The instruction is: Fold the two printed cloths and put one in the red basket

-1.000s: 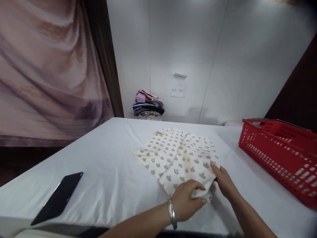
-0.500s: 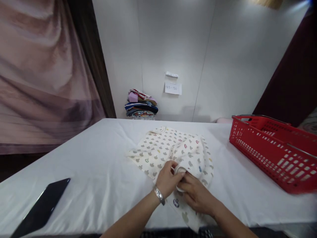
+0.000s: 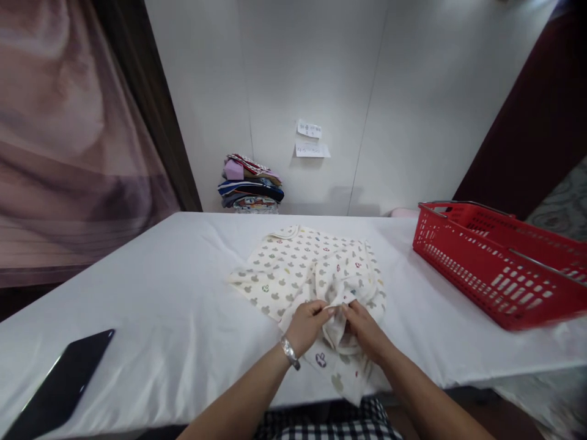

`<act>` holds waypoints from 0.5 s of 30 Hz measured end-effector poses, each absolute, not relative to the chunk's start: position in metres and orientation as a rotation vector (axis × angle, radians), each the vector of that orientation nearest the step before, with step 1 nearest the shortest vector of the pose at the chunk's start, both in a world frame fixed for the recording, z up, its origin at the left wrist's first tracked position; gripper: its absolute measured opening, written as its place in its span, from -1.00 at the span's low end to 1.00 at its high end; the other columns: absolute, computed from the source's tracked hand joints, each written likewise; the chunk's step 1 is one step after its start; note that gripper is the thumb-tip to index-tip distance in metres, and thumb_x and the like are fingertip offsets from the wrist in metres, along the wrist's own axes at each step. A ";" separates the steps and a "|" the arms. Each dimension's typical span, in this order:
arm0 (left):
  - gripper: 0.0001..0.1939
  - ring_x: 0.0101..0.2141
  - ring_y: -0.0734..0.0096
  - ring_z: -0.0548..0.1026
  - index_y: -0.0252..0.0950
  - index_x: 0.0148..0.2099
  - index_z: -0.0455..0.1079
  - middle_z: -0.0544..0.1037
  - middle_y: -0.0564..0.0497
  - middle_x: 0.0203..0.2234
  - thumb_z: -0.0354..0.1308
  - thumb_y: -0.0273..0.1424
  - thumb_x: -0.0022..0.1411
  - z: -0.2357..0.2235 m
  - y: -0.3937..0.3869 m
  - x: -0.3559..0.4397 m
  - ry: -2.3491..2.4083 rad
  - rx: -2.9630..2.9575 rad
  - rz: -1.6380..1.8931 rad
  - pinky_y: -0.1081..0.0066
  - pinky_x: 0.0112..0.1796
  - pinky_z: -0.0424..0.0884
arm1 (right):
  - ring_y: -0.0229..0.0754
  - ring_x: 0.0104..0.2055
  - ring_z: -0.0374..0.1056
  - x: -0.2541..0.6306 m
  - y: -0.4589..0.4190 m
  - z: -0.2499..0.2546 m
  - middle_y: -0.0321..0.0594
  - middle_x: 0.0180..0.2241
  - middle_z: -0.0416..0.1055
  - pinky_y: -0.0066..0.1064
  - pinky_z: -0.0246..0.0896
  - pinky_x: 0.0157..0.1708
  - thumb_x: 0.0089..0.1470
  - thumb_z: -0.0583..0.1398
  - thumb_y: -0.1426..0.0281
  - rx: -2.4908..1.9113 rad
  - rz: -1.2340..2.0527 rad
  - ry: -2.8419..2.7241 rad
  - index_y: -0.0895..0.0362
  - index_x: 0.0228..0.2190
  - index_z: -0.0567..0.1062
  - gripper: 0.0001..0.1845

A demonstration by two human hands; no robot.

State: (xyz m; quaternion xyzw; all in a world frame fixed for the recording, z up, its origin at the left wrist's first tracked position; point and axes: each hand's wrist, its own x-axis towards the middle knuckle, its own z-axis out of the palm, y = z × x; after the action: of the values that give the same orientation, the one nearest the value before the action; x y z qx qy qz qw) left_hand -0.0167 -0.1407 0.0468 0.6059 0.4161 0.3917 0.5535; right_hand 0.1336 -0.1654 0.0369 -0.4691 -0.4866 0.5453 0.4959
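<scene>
A cream baby garment [image 3: 284, 269] with grey and coloured mushroom-like prints lies partly bunched on the white-covered table. It looks like a small shirt, with a rounded neckline at its far left. My left hand [image 3: 306, 325], wearing a silver bracelet [image 3: 290, 353] at the wrist, pinches a gathered edge of the cloth between thumb and fingers. Close beside it, my right hand [image 3: 364, 329] grips the same edge, some of its fingers hidden in the folds. One corner of the fabric hangs toward the table's near edge.
A red plastic basket [image 3: 477, 263] stands on the right of the table [image 3: 183, 275]. A dark phone or tablet [image 3: 62, 382] lies at the near left. Folded clothes [image 3: 251, 186] are stacked by the back wall, where paper labels [image 3: 310, 150] hang. A draped curtain [image 3: 77, 153] covers the left side.
Both hands have drawn the gathered edge up a little, and my right hand has turned from inside the folds to pinching the edge. The camera view has shifted slightly.
</scene>
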 end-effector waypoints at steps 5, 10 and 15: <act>-0.77 -0.53 0.46 0.38 -0.34 -0.43 0.39 0.43 0.06 -0.63 0.19 -0.25 -0.01 0.067 -0.126 -0.030 0.896 0.927 1.121 0.47 -0.46 0.32 | -0.11 -0.32 0.38 0.138 -0.158 0.037 -0.16 -0.35 0.49 -0.33 0.27 -0.31 -0.20 0.30 0.27 -1.003 1.429 -0.906 0.18 -0.27 0.46 -0.60; -0.79 -0.40 0.46 0.46 -0.33 -0.39 0.36 0.49 0.03 -0.56 -0.04 -0.39 0.21 0.118 -0.075 -0.123 0.926 0.685 1.561 0.50 -0.33 0.39 | -0.20 -0.45 0.40 0.239 -0.133 0.062 -0.25 -0.48 0.48 -0.38 0.33 -0.35 -0.24 0.23 0.48 -0.959 1.140 -0.552 0.19 -0.42 0.48 -0.80; -0.68 -0.47 0.61 0.47 -0.32 -0.36 0.33 0.50 0.12 -0.55 -0.24 -0.51 0.30 0.116 -0.074 -0.195 0.879 0.200 1.944 0.58 -0.35 0.41 | -0.36 -0.33 0.39 0.340 -0.129 0.076 -0.35 -0.35 0.45 -0.50 0.36 -0.28 -0.06 0.02 0.62 -0.773 0.718 -0.182 0.12 -0.39 0.44 -0.74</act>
State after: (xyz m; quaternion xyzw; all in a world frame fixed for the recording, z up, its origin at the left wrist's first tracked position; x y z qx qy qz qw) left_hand -0.1949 -0.0740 0.1165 0.0820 0.3601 0.7963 0.4791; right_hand 0.3397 -0.1291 0.0755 -0.3683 -0.0867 0.3423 0.8600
